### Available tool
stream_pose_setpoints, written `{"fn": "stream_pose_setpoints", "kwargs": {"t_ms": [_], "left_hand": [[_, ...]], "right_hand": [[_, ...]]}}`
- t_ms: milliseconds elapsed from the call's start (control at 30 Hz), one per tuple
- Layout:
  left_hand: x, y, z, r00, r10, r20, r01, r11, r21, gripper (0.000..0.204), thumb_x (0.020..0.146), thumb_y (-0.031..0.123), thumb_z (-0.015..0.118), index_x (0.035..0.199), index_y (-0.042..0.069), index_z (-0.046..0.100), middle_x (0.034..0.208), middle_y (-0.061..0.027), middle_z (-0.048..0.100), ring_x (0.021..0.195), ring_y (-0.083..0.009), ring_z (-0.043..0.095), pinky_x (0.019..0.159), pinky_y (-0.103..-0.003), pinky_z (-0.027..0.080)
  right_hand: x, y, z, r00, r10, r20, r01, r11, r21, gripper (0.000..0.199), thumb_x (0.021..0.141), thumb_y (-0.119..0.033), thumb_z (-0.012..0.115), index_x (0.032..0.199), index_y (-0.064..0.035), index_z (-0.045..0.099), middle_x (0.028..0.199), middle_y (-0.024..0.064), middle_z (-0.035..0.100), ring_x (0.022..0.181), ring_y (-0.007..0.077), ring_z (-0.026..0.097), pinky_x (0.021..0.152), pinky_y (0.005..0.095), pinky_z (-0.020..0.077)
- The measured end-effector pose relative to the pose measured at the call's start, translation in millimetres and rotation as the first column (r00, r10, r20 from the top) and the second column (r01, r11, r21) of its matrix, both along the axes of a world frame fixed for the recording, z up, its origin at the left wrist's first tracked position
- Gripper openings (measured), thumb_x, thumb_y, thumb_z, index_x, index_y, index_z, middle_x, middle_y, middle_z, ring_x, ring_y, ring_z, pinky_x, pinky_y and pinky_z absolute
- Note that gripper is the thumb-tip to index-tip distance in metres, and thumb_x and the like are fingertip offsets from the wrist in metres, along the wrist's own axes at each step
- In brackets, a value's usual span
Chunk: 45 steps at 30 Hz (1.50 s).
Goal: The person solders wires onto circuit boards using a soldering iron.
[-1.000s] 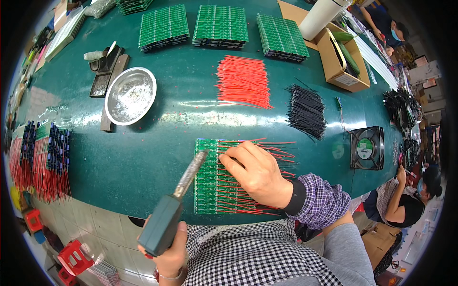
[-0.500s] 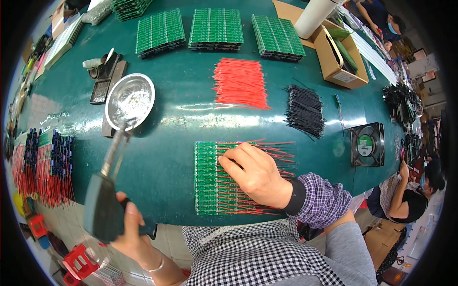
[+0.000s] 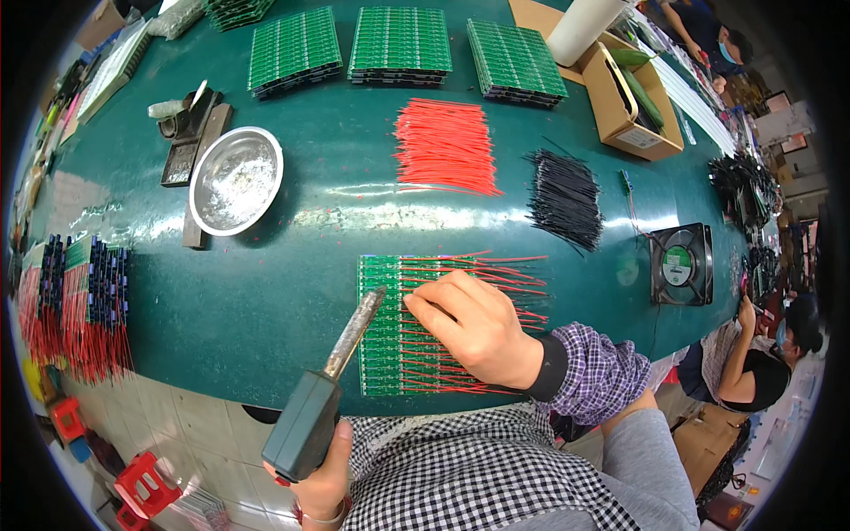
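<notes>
My left hand point(image 3: 326, 482) grips the dark green handle of a soldering iron point(image 3: 305, 425). The iron's metal barrel slants up and right, its tip over the left part of a green circuit board panel point(image 3: 375, 358). Close beside that tip, the thumb and forefinger of my right hand point(image 3: 482, 329) are pinched on a red wire at the board; the wire is mostly hidden by the fingers. Rows of red wires point(image 3: 509, 260) run from the panel out to the right, under my right hand. Whether the tip touches the board, I cannot tell.
A metal bowl point(image 3: 237, 181) stands left beside a dark stand point(image 3: 177, 164). Beyond the panel lie loose red wires point(image 3: 445, 146) and black wires point(image 3: 565, 202). Board stacks point(image 3: 400, 44) line the back. A fan point(image 3: 682, 264) and cardboard box point(image 3: 633, 133) are right; wired boards point(image 3: 93, 301) lie left.
My left hand has brought the soldering iron from the metal bowl rightward to the board, near my right fingertips. My right hand stays almost in place, still pinched.
</notes>
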<state>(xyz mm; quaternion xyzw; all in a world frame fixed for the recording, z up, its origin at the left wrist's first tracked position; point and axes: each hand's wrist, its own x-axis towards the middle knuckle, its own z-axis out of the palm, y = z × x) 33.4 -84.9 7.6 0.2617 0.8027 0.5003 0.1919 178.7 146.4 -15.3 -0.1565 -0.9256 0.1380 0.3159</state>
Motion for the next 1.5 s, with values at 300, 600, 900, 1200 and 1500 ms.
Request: {"fn": "stream_pose_setpoints", "kwargs": {"t_ms": [300, 600, 900, 1200, 1500], "left_hand": [[-3.0, 17.8, 7.7, 0.995, -0.096, -0.008, 0.096, 0.995, 0.029, 0.025, 0.073, 0.001, 0.081, 0.095, -0.006, 0.072, 0.082, -0.0128, 0.070, 0.067, -0.0230, 0.067, 0.062, -0.033, 0.052], [-4.9, 16.5, 4.8, 0.988, -0.154, -0.023, 0.154, 0.988, -0.003, 0.022, 0.072, 0.000, 0.080, 0.091, -0.005, 0.071, 0.079, -0.0120, 0.065, 0.062, -0.0238, 0.062, 0.058, -0.033, 0.048], [-4.2, 4.2, 1.0, 0.995, -0.097, -0.009, 0.097, 0.995, -0.029, 0.026, 0.072, 0.002, 0.081, 0.095, -0.005, 0.072, 0.083, -0.0138, 0.068, 0.067, -0.0236, 0.065, 0.062, -0.033, 0.051], [2.1, -8.4, -10.1, 1.000, 0.012, -0.027, -0.012, 1.000, 0.010, 0.038, 0.075, 0.007, 0.087, 0.105, -0.007, 0.070, 0.094, -0.0144, 0.072, 0.077, -0.0220, 0.068, 0.068, -0.033, 0.054], [2.1, -2.9, -3.8, 0.999, 0.022, -0.040, -0.020, 0.999, 0.038, 0.039, 0.075, 0.008, 0.089, 0.106, -0.006, 0.070, 0.095, -0.0131, 0.072, 0.077, -0.0210, 0.068, 0.066, -0.032, 0.053]], "right_hand": [[-1.2, 1.4, -1.1, 0.999, -0.009, 0.031, 0.008, 0.999, 0.034, 0.027, 0.071, -0.003, 0.071, 0.096, 0.0056, 0.068, 0.089, 0.0100, 0.063, 0.081, 0.0226, 0.061, 0.069, 0.0326, 0.0546], [-3.2, 0.2, 2.1, 0.998, -0.020, 0.065, 0.017, 0.999, 0.046, 0.028, 0.070, -0.004, 0.070, 0.097, 0.0061, 0.068, 0.088, 0.0099, 0.062, 0.081, 0.0224, 0.060, 0.068, 0.0324, 0.0541], [-2.9, -1.4, 2.3, 0.997, -0.022, 0.075, 0.022, 1.000, 0.004, 0.031, 0.071, -0.001, 0.071, 0.101, 0.0064, 0.070, 0.095, 0.0123, 0.065, 0.079, 0.0240, 0.062, 0.064, 0.0327, 0.0539], [-2.9, -1.9, 2.3, 0.998, -0.028, 0.063, 0.027, 1.000, 0.010, 0.031, 0.071, -0.001, 0.071, 0.101, 0.0059, 0.070, 0.094, 0.0117, 0.065, 0.081, 0.0244, 0.063, 0.066, 0.0331, 0.0548], [4.8, -2.6, 5.0, 1.000, -0.018, -0.005, 0.018, 1.000, 0.016, 0.027, 0.074, -0.003, 0.071, 0.100, 0.0050, 0.070, 0.092, 0.0103, 0.065, 0.084, 0.0237, 0.063, 0.071, 0.0348, 0.0545]]}}
